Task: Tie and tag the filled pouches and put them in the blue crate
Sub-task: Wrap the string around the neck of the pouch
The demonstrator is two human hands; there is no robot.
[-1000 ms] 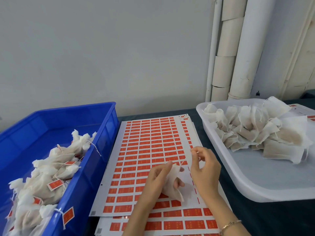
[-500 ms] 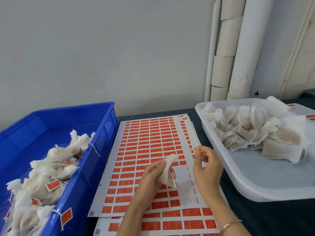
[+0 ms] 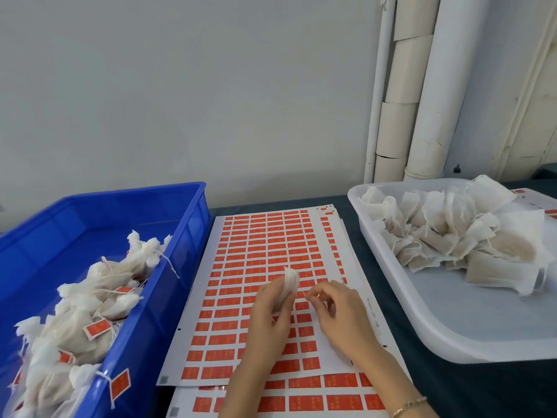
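My left hand (image 3: 269,315) grips a white filled pouch (image 3: 290,283) upright, its gathered top poking above my fingers, over the sheet of orange tag stickers (image 3: 265,245). Just to its right, my right hand (image 3: 337,315) pinches the pouch's thin string between thumb and forefinger. The blue crate (image 3: 177,267) on the left holds several tied pouches (image 3: 99,297) with orange tags. The white tray (image 3: 422,336) on the right holds a heap of untied pouches (image 3: 452,233).
More sticker sheets (image 3: 316,402) lie stacked under the top one on the dark table (image 3: 452,390). One tag (image 3: 120,384) hangs over the crate's near rim. White pipes (image 3: 422,86) run up the wall behind the tray.
My left hand has raised and turned the pouch more upright. My right hand has come closer to it, still pinching the string.
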